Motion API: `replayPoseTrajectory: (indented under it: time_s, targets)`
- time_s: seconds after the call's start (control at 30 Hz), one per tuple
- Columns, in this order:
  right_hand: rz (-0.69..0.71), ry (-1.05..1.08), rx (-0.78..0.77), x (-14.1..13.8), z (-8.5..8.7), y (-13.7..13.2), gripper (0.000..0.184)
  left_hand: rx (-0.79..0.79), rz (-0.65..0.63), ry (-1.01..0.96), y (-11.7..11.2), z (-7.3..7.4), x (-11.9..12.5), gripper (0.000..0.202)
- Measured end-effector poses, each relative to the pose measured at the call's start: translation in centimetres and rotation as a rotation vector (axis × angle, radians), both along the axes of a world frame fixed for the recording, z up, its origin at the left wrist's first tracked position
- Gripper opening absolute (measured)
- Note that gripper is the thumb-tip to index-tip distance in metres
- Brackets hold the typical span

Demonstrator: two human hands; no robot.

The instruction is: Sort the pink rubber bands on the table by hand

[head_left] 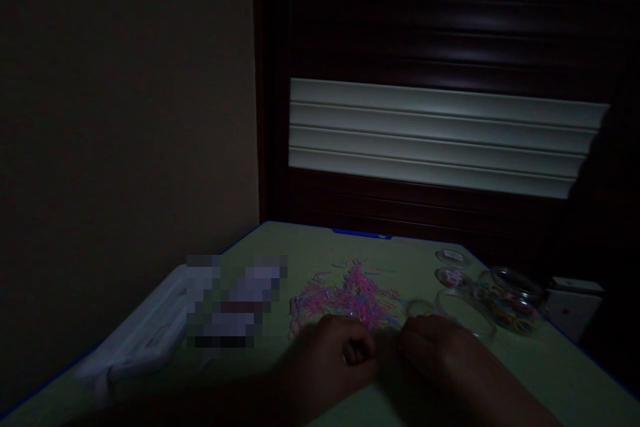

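Observation:
In the dim head view, both of my hands are low over the pale table (250, 387), a short gap between their fingertips. My left hand (335, 363) is closed, with thumb and forefinger curled into a ring. Beside it on the right, my right hand (443, 353) has its fingers pressed together in a pinch. Anything between the fingers of either hand is too dark and small to make out. Just beyond them lies a loose pile of thin pink and multicoloured bands (357, 293), partly hidden by the left hand.
A clear jar of coloured bands (510, 303) leans at the right, near a clear round container (467, 312) and two small round clear pieces. On the left are a white tray-like case (145, 323) and a blurred-out item (240, 303). Wall and dark slatted panel stand behind.

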State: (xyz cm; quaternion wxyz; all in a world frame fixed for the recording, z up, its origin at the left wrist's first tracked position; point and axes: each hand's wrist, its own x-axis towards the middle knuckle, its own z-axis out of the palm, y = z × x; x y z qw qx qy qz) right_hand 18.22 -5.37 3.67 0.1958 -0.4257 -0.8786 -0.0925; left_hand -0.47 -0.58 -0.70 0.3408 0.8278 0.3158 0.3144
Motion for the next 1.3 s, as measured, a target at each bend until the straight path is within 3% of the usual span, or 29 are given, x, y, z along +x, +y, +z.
replayPoseTrajectory:
  time_s: [0.2, 0.3, 0.53, 0.8, 1.3]
  targets:
    - [-0.051, 0.005, -0.046, 0.1, 0.3, -0.2, 0.017, -0.003, 0.0, 0.017, -0.1, 0.2, -0.1, 0.005]
    - [-0.11, 0.025, 0.005, 0.9, 0.4, -0.1, 0.017, -0.015, -0.002, 0.024, -0.3, 0.5, -0.1, 0.007]
    - [-0.464, 0.042, 0.265, 3.3, 1.2, -0.3, 0.028, -0.015, -0.008, 0.031, -0.3, 0.6, -0.2, 0.008]
    - [-0.766, -0.012, 0.123, 3.1, 2.2, -1.0, 0.034, -0.025, 0.006, 0.054, -0.1, 0.4, -0.3, 0.008]
    - [-0.773, -0.124, 0.081, 4.5, 1.3, -0.5, 0.034, -0.02, 0.005, 0.065, -0.3, 0.7, -0.3, 0.007]
